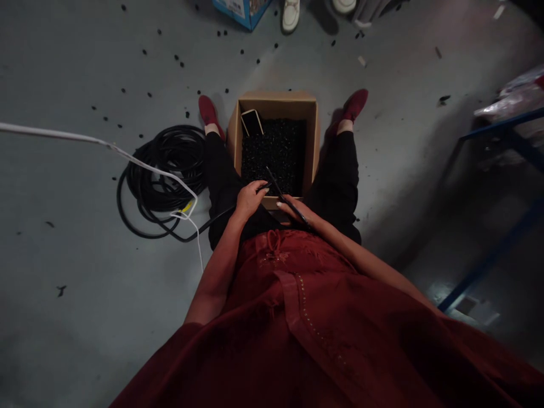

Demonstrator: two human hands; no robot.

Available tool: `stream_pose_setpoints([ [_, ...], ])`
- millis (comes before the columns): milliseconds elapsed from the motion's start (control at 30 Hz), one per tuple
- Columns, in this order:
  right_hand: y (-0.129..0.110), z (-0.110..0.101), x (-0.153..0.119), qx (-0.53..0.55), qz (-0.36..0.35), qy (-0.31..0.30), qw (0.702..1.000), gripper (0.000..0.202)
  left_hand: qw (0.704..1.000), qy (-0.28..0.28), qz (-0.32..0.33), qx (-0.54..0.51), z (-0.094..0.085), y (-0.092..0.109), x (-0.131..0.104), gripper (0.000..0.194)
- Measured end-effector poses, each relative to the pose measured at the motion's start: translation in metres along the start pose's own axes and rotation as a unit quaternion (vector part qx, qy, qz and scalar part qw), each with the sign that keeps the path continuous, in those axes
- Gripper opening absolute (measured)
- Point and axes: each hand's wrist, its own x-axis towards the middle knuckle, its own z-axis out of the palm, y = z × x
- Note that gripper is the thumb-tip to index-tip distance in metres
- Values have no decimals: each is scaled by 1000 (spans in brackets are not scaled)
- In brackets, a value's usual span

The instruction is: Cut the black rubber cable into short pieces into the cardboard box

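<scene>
My left hand is closed around a black rubber tube, close to its free end over the near edge of a cardboard box. From there the tube runs left to a large black coil on the floor. My right hand grips a long, thin dark tool whose pointed tip reaches over the box; its exact kind is hard to make out. Many small black pieces fill the box between my legs. A dark rectangular object with a light rim leans in its far left corner.
A white cable crosses from the left above the coil. Small black bits are scattered over the grey floor. A blue box and another person's white shoe are at the far side. A blue metal frame stands right.
</scene>
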Motion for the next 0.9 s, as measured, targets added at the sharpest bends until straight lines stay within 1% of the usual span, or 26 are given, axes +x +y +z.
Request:
stream_pose_setpoints([
  [133, 1, 0, 1, 4, -3, 6, 1000, 50, 1000, -13, -6, 10, -3, 3, 0, 28],
  [367, 4, 5, 6, -40, 67, 35, 996, 46, 999, -38, -3, 35, -6, 10, 2, 30],
  [500, 5, 3, 8, -57, 88, 55, 993, 38, 992, -71, -2, 106, -15, 8, -3, 33],
  [633, 8, -1, 11, -59, 98, 85, 990, 33, 980, -94, -23, 171, -22, 2, -10, 37],
  [833, 19, 0, 27, -60, 129, 114, 983, 18, 962, -82, -54, 255, -9, -1, -13, 41],
  [900, 26, 0, 31, -30, 137, 125, 982, 18, 958, -72, -56, 272, -7, -1, -12, 41],
])
